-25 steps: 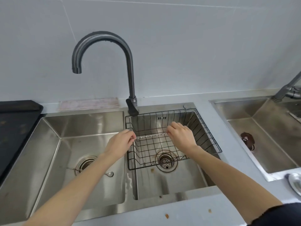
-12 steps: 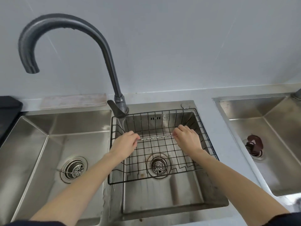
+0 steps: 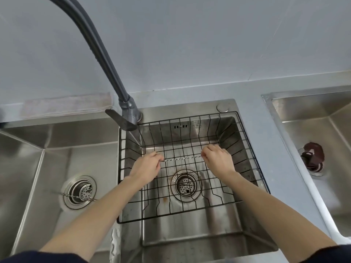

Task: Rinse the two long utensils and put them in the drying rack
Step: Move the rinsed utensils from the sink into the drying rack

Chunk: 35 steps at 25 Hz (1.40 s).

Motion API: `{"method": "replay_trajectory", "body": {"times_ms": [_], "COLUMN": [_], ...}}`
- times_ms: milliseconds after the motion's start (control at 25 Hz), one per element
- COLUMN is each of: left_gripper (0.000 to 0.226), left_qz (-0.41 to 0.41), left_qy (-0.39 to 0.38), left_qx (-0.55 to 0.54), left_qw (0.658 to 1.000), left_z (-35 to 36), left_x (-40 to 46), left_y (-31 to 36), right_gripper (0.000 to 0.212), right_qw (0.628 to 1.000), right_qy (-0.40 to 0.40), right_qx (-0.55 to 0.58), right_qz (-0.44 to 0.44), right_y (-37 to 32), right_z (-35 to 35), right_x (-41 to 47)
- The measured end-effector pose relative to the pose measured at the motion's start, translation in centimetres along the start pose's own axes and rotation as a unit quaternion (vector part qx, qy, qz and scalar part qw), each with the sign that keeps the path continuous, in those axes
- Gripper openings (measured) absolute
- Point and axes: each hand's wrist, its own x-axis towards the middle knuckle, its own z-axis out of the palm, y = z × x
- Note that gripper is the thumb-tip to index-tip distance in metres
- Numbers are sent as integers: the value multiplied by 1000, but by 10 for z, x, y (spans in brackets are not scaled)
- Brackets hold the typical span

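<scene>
No readable text, labels or numbers anywhere.

Grey countertop (image 3: 250, 103) carrying steel sink basins.
Black wire drying rack (image 3: 245, 141) is sitting over the middle basin (image 3: 190, 236); a folded cloth (image 3: 66, 106) is lying far left; a twisted utensil (image 3: 76, 196) is lying across the left basin's drain (image 3: 79, 190).

A kitchen wash-up area: stainless steel sink basins (image 3: 57, 149) with strainer drains (image 3: 79, 190) are set into a grey surface (image 3: 252, 118), a dark gooseneck tap (image 3: 106, 59) rises at 12 o'clock, and a black wire drying rack (image 3: 245, 149) spans the middle basin.
</scene>
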Motion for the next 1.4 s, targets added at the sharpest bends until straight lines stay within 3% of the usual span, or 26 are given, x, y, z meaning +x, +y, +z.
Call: {"method": "replay_trajectory", "body": {"times_ms": [480, 760, 1120, 1400], "left_gripper": [35, 38, 46, 52], "left_qz": [-7, -3, 4, -37], "left_qy": [-2, 51, 90, 76], "left_qx": [6, 24, 56, 61], "left_qw": [1000, 998, 994, 995], "left_z": [1, -26, -47, -54], "left_x": [-10, -36, -95, -139], "left_y": [-1, 1, -31, -103], "right_gripper": [23, 30, 48, 48], "right_qw": [995, 993, 991, 991], "right_qy": [-92, -92, -102, -97], "right_qx": [-41, -74, -73, -46], "right_qz": [24, 5, -44, -74], "right_y": [-13, -44, -115, -201], "right_z": [-15, -44, -70, -52], "right_x": [-6, -17, -49, -49]}}
